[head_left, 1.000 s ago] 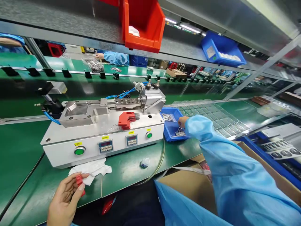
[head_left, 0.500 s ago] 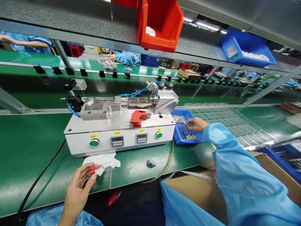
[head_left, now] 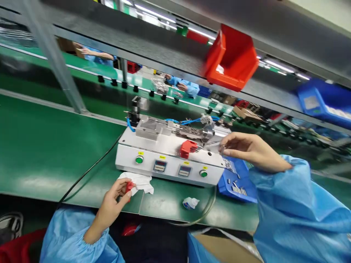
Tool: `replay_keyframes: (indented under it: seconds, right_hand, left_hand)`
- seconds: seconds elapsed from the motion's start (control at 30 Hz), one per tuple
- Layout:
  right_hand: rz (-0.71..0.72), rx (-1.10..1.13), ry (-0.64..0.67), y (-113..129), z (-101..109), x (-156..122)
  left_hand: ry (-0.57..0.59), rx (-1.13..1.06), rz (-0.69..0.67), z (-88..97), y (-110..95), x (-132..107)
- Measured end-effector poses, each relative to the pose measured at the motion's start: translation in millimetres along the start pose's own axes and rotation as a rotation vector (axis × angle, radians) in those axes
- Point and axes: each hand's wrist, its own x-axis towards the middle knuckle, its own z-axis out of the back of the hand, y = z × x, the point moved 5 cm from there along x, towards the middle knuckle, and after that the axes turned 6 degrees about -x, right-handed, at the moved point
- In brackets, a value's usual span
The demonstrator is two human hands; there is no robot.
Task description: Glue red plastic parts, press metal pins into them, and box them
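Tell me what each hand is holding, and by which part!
The left hand pinches a small red piece around its middle. The right hand pinches something tiny, too blurred to tell.

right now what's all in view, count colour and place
machine: 1, white and silver, on green bench
buttons: 2, green, machine front
displays: 2, dark, machine front
red part with pins: 1, red, machine top
cloth: 1, white, before machine
small container: 1, white and blue, bench front
blue tray: 1, blue, right of machine
metal pins: several, silver, in tray
cable: 1, black, left of machine
red bin: 1, red, on shelf
blue bin: 1, blue, shelf's right
clips: a row, black, behind machine
co-workers: 2 seen, blue sleeves, beyond clips
far background: blurred, uncounted
left hand: 1, blue sleeve, holding red piece
right hand: 1, blue sleeve, pinching small silvery piece near machine
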Motion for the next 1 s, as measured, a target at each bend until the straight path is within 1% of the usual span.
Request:
replay_keyframes:
  seconds: [0.07, 0.13, 0.17, 0.23, 0.3, 0.37, 0.47, 0.6, 0.77, 0.87, 0.93, 1.0]
  right_hand:
    - [0.121, -0.107, 0.08, 23.5, -17.6, 46.1]
    - [0.202, -0.335, 0.136, 43.3, -40.0, 97.1]
    - [0.207, -0.491, 0.13, 50.6, -50.8, 122.0]
    - [0.156, -0.787, 0.099, 59.4, -70.6, 164.8]
    - [0.106, -0.926, 0.058, 63.4, -86.2, 193.1]
    - [0.08, -0.98, 0.05, 62.3, -98.0, 206.6]
    - [0.057, -1.063, 0.091, 55.4, -104.9, 208.0]
    - [0.054, -1.127, 0.148, 50.3, -100.7, 198.9]
    - [0.064, -1.153, 0.174, 52.2, -99.2, 191.2]
    - [0.065, -1.15, 0.163, 57.3, -92.7, 182.7]
    - [0.122, -1.129, 0.133, 63.7, -83.4, 168.5]
    - [0.272, -1.052, 0.095, 71.4, -72.7, 142.9]
  left_hand:
    - [0.018, -0.011, -0.026, -3.9, -1.4, 4.4]
    - [0.034, -0.009, -0.043, -6.4, -2.2, 7.9]
    - [0.041, -0.007, -0.049, -7.3, -2.3, 9.0]
    - [0.044, -0.002, -0.062, -8.4, -2.2, 10.3]
    - [0.046, 0.004, -0.071, -9.2, -2.0, 11.2]
    - [0.058, 0.01, -0.074, -10.5, -2.3, 12.2]
    - [0.097, 0.017, -0.085, -12.9, -5.2, 13.3]
    - [0.102, 0.028, -0.11, -13.2, -10.3, 12.9]
    - [0.089, 0.033, -0.107, -12.1, -11.7, 12.1]
    - [0.099, 0.017, -0.1, -12.4, -11.1, 12.7]
    - [0.088, -0.006, -0.099, -12.7, -9.7, 13.2]
    - [0.061, -0.02, -0.104, -13.4, -7.5, 14.0]
